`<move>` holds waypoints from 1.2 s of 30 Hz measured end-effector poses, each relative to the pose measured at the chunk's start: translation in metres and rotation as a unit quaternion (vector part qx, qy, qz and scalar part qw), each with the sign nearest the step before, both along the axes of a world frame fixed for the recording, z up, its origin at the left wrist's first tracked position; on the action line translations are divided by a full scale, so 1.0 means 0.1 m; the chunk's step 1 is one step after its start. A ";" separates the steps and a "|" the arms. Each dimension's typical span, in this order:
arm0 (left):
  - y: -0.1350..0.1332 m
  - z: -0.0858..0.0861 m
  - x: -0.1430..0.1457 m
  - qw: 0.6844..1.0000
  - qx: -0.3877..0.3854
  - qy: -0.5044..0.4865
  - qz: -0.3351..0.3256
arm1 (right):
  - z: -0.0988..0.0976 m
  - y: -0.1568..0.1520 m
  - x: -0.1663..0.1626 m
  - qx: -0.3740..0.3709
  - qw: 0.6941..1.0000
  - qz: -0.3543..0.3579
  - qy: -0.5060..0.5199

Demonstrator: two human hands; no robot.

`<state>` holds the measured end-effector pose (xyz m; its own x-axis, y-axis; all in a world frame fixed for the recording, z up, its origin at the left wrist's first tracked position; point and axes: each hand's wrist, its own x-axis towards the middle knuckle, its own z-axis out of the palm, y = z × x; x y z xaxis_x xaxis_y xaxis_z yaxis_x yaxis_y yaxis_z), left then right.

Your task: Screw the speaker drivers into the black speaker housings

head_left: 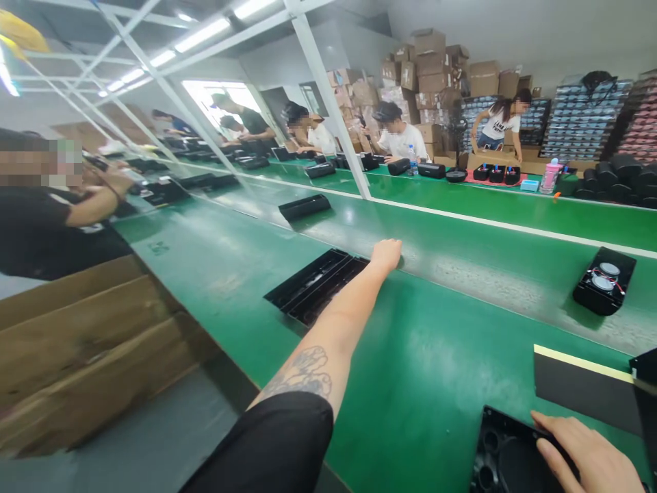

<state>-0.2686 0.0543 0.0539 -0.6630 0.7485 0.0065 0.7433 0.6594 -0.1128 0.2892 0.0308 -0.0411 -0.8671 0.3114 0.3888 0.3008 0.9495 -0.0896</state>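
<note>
My left arm reaches far forward across the green table. My left hand [387, 255] is closed at the edge of the conveyor strip, its fingers curled downward; whatever they may hold is hidden. Beside it and partly under my forearm lie black plastic panels [313, 277]. At the bottom right, my right hand [590, 452] grips the edge of a black speaker housing [506, 445] with round openings, cut off by the frame's lower border. A dark sheet with a yellow strip [585, 387] lies just beyond that hand.
On the conveyor strip [462, 281] sit a black speaker box with two round drivers [604, 281] and a black curved shell [305, 207]. Cardboard [92, 342] stands along the left table edge. A co-worker [51, 205] is at the left; several people work across the table.
</note>
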 end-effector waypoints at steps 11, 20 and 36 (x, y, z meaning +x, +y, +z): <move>-0.01 0.57 0.56 0.998 0.010 0.002 -0.067 | 0.34 -0.08 0.09 -0.001 0.996 -0.052 0.072; -0.16 1.21 1.84 0.966 0.080 -0.047 -0.243 | 0.72 -0.13 -0.52 -0.302 0.922 -0.157 0.183; -0.79 1.82 3.74 0.789 0.107 -0.275 -0.539 | 0.78 -0.63 -0.38 -0.241 0.853 -0.253 0.387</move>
<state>0.1051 -0.0247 0.2355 0.4115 0.9003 0.1420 0.7832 -0.4289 0.4501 0.2512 -0.0326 0.0371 -0.1150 0.8549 0.5058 0.3348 0.5128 -0.7905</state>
